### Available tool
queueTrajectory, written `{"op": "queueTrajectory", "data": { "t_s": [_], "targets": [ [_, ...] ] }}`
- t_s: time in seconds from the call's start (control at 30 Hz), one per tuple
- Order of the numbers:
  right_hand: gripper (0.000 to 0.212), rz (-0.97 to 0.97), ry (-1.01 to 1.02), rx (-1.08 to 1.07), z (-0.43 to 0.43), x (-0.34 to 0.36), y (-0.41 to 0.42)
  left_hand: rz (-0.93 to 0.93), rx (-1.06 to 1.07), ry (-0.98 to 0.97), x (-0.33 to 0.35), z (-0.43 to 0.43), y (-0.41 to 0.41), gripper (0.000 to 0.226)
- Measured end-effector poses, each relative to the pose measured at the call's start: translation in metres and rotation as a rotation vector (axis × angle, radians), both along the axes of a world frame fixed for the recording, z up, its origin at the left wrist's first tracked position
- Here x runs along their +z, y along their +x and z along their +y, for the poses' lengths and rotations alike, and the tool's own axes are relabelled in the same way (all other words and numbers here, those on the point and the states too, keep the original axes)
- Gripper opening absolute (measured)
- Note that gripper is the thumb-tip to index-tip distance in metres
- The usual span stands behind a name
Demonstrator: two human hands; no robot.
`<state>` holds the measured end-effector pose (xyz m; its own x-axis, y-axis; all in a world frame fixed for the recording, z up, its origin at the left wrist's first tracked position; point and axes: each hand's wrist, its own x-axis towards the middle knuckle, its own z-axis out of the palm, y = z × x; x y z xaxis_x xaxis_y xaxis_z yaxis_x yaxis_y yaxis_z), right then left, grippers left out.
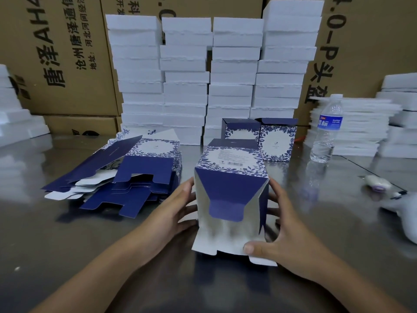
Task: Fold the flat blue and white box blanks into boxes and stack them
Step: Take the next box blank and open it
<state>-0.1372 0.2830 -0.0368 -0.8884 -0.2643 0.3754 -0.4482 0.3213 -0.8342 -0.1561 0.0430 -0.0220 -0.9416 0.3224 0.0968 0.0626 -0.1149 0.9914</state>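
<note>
Near left, the bench (79, 249) lay bare and passable. The pile of flat blanks (135, 177) blocked the left middle, and the half-folded box (230, 188) the near middle. Two folded boxes (277, 141) and white stacks (209, 75) closed the far side; a water bottle (327, 129) stood at the right.

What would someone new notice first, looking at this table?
The half-folded blue and white box stands at the centre with its open flap toward the camera. The left hand is against its side and the right hand grips its lower flap. Behind it rises a wall of white stacks, and a loose pile of flat blanks sprawls on the table to the left.
</note>
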Motion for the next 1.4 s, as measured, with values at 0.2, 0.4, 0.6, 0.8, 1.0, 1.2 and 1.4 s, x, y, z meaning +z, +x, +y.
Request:
{"op": "queueTrajectory", "data": {
  "t_s": [0.2, 0.4, 0.6, 0.8, 1.0, 1.2, 1.4],
  "targets": [
    [0.076, 0.093, -0.126, -0.139, -0.006, 0.001, -0.002, 0.038, 0.025, -0.081, -0.001, -0.004, -0.002, 0.063],
    [0.032, 0.227, -0.257, -0.185, -0.004, 0.001, -0.007, 0.175, 0.05, -0.175, -0.003, -0.006, 0.001, 0.08],
    [0.012, 0.322, -0.247, -0.28, -0.006, 0.002, -0.007, 0.181, 0.051, -0.131, -0.003, -0.007, -0.001, 0.089],
    [0.027, 0.333, -0.206, -0.368, -0.009, 0.002, -0.004, 0.192, 0.106, -0.098, -0.005, -0.008, -0.002, 0.092],
    [0.068, 0.29, -0.072, -0.338, -0.012, 0.001, 0.001, 0.239, 0.16, -0.114, -0.006, -0.008, -0.004, 0.081],
    [0.078, 0.32, -0.132, -0.349, -0.015, 0.002, 0.003, 0.242, 0.303, -0.15, -0.006, -0.008, -0.004, 0.069],
    [0.036, 0.204, -0.346, -0.36, -0.018, 0.0, -0.003, 0.336, 0.43, -0.371, -0.008, -0.001, -0.003, 0.047]
  ]
}}
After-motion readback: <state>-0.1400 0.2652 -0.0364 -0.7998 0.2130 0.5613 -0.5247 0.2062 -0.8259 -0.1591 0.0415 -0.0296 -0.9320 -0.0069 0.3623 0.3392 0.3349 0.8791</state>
